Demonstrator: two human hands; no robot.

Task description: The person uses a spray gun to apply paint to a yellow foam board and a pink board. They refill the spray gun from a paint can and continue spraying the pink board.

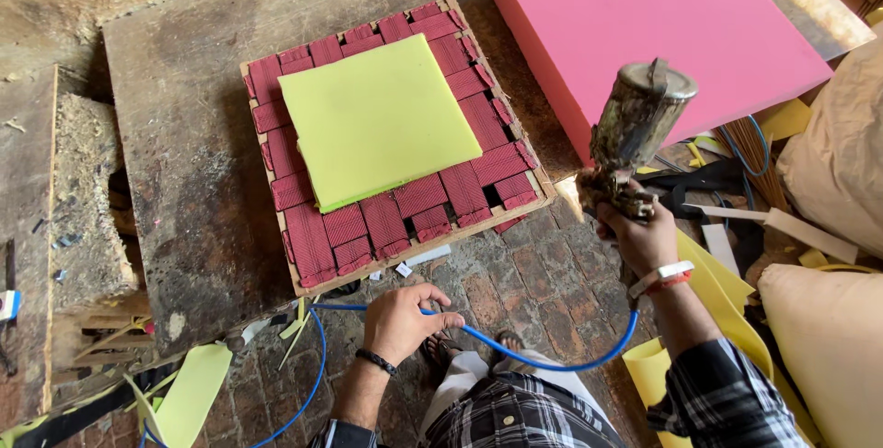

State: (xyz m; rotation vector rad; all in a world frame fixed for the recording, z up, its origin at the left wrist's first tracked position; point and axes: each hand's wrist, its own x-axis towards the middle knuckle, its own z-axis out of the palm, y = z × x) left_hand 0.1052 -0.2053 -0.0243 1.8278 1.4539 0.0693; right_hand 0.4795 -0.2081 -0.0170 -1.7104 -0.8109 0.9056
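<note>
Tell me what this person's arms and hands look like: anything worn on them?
Both hands are bare, no gloves. The left hand has a thin black band around the wrist. The right hand has a white and red band at the wrist. Both arms have black-and-white checked sleeves, pushed back from the wrists.

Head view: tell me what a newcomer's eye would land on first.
The big pink foam slab at upper right and the yellow-green foam square lying on a red woven frame at centre stand out. The right hand holds up a grimy spray gun; the left hand grips its blue hose.
</note>
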